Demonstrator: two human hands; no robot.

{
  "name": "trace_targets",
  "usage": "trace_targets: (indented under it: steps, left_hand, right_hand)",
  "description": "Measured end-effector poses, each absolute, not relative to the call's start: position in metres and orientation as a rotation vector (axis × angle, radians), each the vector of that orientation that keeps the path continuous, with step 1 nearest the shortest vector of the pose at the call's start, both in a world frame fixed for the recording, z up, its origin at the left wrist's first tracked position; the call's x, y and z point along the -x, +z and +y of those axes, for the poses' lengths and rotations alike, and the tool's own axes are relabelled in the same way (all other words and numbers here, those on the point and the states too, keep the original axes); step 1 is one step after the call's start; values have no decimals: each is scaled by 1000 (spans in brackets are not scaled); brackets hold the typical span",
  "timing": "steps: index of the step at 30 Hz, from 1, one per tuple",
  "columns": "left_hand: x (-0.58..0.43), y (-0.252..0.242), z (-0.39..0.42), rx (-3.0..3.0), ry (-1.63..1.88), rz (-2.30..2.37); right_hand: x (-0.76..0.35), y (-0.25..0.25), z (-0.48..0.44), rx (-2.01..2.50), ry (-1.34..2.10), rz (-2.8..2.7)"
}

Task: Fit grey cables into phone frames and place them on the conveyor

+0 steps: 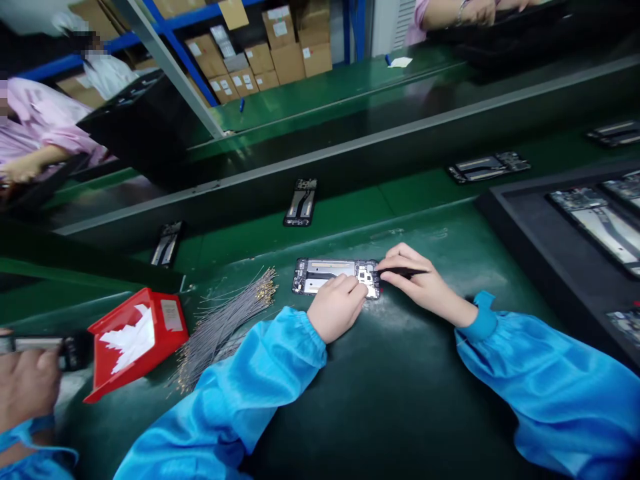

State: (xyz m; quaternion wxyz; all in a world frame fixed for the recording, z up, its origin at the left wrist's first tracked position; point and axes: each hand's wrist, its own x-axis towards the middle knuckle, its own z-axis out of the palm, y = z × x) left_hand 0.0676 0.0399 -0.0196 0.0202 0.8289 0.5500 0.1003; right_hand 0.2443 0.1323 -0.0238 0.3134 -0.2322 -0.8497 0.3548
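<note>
An opened phone [330, 267] lies flat on the green mat, its circuit board end toward the right. My left hand [337, 307] is on its near edge, fingers curled over the frame and steadying it. In my right hand [420, 280] is a pair of dark tweezers [407, 271], pinched between thumb and fingers, with the tip at the right end of the phone. What the tip touches is too small to make out. Left of the phone lies a bundle of thin grey cables [227, 323] with gold-coloured ends.
A red bin [173, 313] holding white paper strips stands at the left, beside a co-worker's hand [27, 383] on another phone. Several opened phones [301, 202] lie along the green strip behind. A black tray [520, 233] with phones is at the right.
</note>
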Motion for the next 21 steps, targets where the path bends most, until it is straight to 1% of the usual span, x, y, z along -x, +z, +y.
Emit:
trace_targets:
  steps: [3, 7, 14, 21]
  left_hand:
    - [-71, -17, 44, -2442, 354, 1739]
    - [-72, -16, 47, -2352, 376, 1790]
    - [-72, -20, 47, -2320, 444, 1798]
    - [-63, -24, 36, -2360, 626, 1556]
  right_hand:
    - [-242, -28, 141, 498, 847, -2382]
    - [-238, -27, 141, 404, 842, -2562]
    - [-236, -26, 137, 365, 847, -2584]
    - [-232, -29, 132, 417, 829, -2567]
